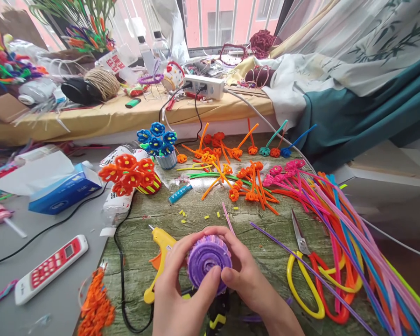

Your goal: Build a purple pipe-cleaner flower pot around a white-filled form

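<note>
Between my hands is a small round purple pot point(205, 256) of coiled pipe cleaner, its spiral face towards me and a lighter pink-purple ribbed side beyond. My left hand point(182, 284) wraps its left side, thumb pressed on the spiral near the centre. My right hand point(250, 275) grips the right side, fingertips around the far rim and thumb at the near edge. Just left of my left hand lies a yellow glue gun point(164, 240), partly hidden by it. Scissors point(303, 247) with yellow and red handles lie to the right, beside a long purple pipe cleaner point(276, 240).
Potted blue flowers point(157, 140) and orange flowers point(128, 175) stand at the back left. Loose orange flowers point(252, 182) lie behind my hands. Bundled pipe cleaners point(350, 224) spread along the right. A black cord point(121, 280), a tissue box point(65, 186) and a remote point(51, 268) lie left.
</note>
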A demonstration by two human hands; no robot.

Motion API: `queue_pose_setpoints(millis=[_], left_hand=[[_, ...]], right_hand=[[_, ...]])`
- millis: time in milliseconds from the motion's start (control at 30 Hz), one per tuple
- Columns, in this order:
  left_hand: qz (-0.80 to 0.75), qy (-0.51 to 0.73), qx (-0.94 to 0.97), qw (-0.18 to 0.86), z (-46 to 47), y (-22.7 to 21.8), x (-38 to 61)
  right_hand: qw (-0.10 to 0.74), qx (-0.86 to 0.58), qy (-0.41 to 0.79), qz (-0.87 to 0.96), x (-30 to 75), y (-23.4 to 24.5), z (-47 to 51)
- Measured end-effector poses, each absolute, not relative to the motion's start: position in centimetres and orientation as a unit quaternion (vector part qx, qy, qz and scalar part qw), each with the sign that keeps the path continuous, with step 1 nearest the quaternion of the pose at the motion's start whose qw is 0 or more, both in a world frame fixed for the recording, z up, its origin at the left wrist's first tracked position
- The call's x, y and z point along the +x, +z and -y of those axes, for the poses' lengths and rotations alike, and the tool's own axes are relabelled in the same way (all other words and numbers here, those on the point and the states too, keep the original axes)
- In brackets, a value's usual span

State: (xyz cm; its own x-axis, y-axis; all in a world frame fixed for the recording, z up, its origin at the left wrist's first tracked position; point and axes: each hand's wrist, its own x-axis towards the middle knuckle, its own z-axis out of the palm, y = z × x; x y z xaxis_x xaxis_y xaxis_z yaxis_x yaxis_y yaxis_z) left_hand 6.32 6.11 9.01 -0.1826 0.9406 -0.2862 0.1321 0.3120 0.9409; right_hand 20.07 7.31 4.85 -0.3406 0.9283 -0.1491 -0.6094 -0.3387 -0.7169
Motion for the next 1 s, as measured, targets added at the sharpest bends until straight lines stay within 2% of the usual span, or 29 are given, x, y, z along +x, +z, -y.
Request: queue_pose_setpoints(millis=[667, 1000], left_hand=[[-0.624, 0.464, 0.421, 0.466, -1.6, 10.5, 7.0], [-0.630, 0.484, 0.471, 0.383, -0.2, 13.5, 5.9]], right_hand=[[0.492, -0.283, 0.762, 0.312, 20.9, 7.7, -3.7], [0.454, -0.305, 0.763, 0.345, 21.3, 10.9, -2.8]])
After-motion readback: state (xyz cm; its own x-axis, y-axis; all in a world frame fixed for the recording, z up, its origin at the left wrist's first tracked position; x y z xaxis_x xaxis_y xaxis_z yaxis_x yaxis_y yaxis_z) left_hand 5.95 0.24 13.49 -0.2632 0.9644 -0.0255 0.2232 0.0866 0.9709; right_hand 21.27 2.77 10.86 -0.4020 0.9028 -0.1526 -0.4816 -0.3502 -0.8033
